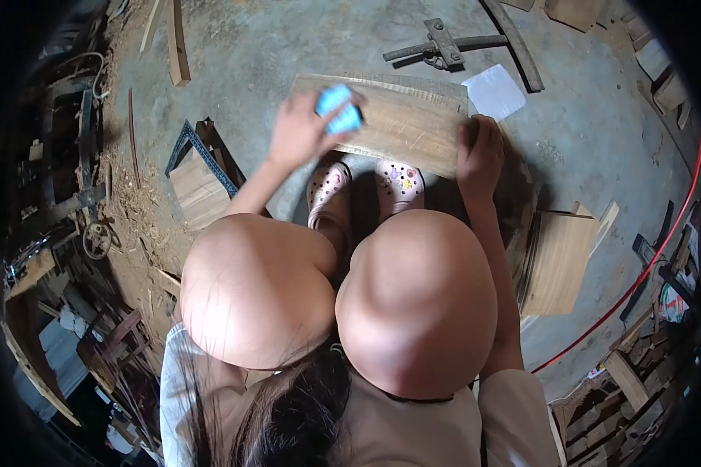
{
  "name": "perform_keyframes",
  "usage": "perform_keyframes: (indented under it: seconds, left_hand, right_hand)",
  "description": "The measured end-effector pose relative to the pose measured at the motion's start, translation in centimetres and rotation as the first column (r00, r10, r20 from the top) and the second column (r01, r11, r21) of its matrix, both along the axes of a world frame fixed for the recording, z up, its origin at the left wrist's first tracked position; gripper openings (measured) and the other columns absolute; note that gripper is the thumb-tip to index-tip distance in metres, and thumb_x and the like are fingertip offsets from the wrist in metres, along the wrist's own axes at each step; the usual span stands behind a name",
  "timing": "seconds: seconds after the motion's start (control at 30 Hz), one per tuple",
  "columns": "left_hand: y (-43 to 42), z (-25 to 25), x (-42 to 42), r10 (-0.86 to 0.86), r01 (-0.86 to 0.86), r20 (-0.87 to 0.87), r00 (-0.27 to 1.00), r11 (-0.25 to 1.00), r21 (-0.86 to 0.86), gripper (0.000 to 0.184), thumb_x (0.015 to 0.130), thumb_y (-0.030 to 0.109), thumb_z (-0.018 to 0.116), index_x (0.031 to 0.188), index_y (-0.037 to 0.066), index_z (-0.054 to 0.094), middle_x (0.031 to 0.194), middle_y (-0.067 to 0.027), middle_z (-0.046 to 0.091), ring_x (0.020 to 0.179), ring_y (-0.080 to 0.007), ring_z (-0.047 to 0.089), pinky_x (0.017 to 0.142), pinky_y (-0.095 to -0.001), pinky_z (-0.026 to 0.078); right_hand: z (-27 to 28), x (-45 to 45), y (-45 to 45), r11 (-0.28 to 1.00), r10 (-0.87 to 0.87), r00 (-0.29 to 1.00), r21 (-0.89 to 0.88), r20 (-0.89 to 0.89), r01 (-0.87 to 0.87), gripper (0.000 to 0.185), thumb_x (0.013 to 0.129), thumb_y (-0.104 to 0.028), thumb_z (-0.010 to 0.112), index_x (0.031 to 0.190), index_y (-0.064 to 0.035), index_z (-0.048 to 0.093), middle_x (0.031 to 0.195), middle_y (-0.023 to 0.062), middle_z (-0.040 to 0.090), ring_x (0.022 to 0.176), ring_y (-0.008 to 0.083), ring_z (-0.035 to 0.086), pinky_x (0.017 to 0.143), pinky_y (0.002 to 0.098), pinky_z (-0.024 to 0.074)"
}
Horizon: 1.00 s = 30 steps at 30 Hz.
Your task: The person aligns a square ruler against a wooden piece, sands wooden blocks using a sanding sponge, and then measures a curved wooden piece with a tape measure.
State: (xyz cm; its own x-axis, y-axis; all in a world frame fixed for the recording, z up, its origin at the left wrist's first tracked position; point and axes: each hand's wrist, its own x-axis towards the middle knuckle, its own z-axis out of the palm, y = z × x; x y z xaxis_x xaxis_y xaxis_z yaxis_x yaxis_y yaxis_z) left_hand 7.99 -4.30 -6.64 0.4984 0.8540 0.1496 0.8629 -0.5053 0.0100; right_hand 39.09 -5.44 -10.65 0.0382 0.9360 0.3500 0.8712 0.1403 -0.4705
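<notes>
Two bare hands on one wooden board [413, 124], which lies crosswise just past the toes of the pink shoes [401, 187]. Left hand [297, 131] has its fingers closed around a blue block [339, 109], blurry, block over the board's left part; can't tell if it presses on the wood or sits just above. Right hand [481, 153] has fingers gripping the board's right end, undersides hidden; likely there to steady the piece so it won't slide while the other hand works. Crosswise near the feet probably keeps both ends in easy reach from a squat. Board vs fingers: between the hands, inside the right grip, below the left fingers and block. White sheet [494, 91] on the floor [311, 47] just beyond the right end, metal clamp [444, 47] farther out, stacked boards [559, 265] by the right arm
</notes>
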Motion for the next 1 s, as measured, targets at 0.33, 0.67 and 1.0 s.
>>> perform_keyframes:
  seconds: [0.33, 0.67, 1.0]
  left_hand:
    - [-4.5, 0.7, 1.4, 0.015, -0.013, 0.097, 0.995, 1.000, -0.019, 0.058, 0.080, 0.041, 0.065, 0.135, 0.029, 0.050, 0.106, -0.0159, 0.053, 0.095, -0.0308, 0.052, 0.081, -0.0435, 0.040]
    - [-8.1, -2.3, -11.1, 0.499, -0.490, 0.076, 0.863, 0.865, -0.105, 0.054, 0.086, 0.042, 0.061, 0.136, 0.026, 0.049, 0.110, -0.0174, 0.054, 0.101, -0.0342, 0.052, 0.087, -0.0445, 0.041]
    - [-13.0, -1.7, -9.4, 0.596, -0.583, 0.305, 0.743, 0.799, -0.143, 0.056, 0.083, 0.035, 0.066, 0.136, 0.023, 0.050, 0.113, -0.0166, 0.053, 0.104, -0.0326, 0.052, 0.092, -0.0438, 0.039]
  right_hand:
    - [-0.1, 0.3, 0.6, 0.999, 0.017, 0.996, -0.050, 0.092, -0.012, 0.046, 0.086, -0.034, 0.060, 0.125, -0.0143, 0.048, 0.125, 0.0116, 0.049, 0.115, 0.0314, 0.050, 0.094, 0.0481, 0.0383]
    - [3.3, 1.8, -1.3, 0.905, 0.416, 0.879, -0.201, 0.233, -0.374, 0.097, 0.059, -0.047, 0.079, 0.141, -0.0214, 0.035, 0.139, 0.0178, 0.036, 0.132, 0.0355, 0.032, 0.107, 0.0550, 0.0249]
    - [4.5, 2.3, 0.1, 0.795, 0.581, 0.814, -0.231, 0.021, -0.561, 0.102, 0.051, -0.028, 0.086, 0.140, -0.0202, 0.036, 0.127, 0.0269, 0.041, 0.122, 0.0439, 0.036, 0.105, 0.0492, 0.0311]
